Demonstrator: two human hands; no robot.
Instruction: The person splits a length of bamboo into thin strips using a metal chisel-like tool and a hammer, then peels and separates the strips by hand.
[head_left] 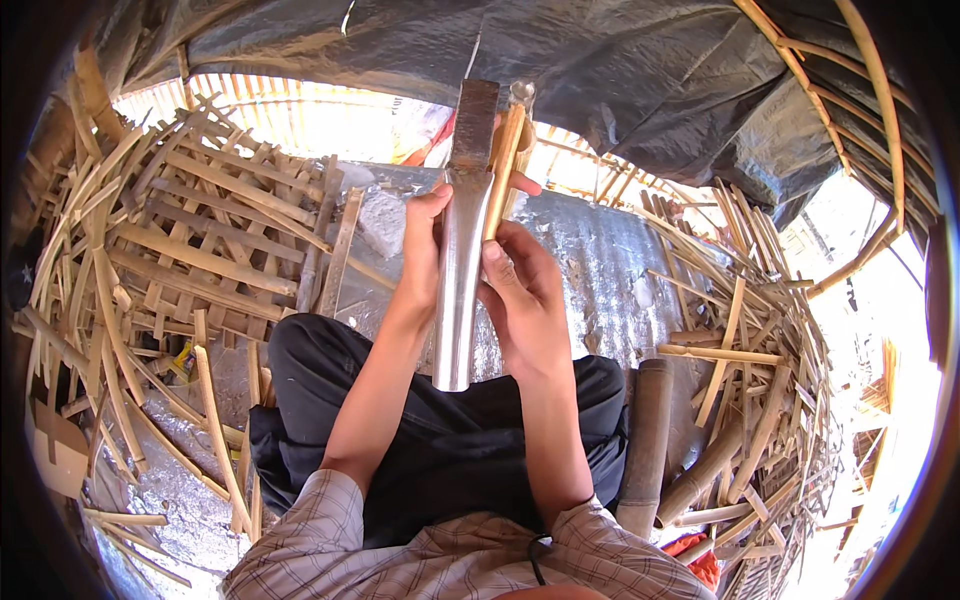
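Observation:
In front of my chest I hold up a hand tool with a shiny metal tube handle [458,290] and a dark, rust-brown rectangular head [473,125]. My left hand [427,228] is closed round its upper part, thumb along the near side and a fingertip showing beyond the far side. Close against the tool's right side stands a split bamboo piece [507,165], pale yellow and upright. My right hand [527,300] pinches its lower end, thumb toward me. The remaining right fingers are partly hidden behind the pieces.
Bamboo lattice panels [215,235] and loose strips lie to the left. A heap of bamboo strips [770,400] spreads on the right, beside a thick bamboo pole [645,440] near my knee. Ahead, grey sheeting [610,270] covers the ground, and a black tarp [620,80] hangs above.

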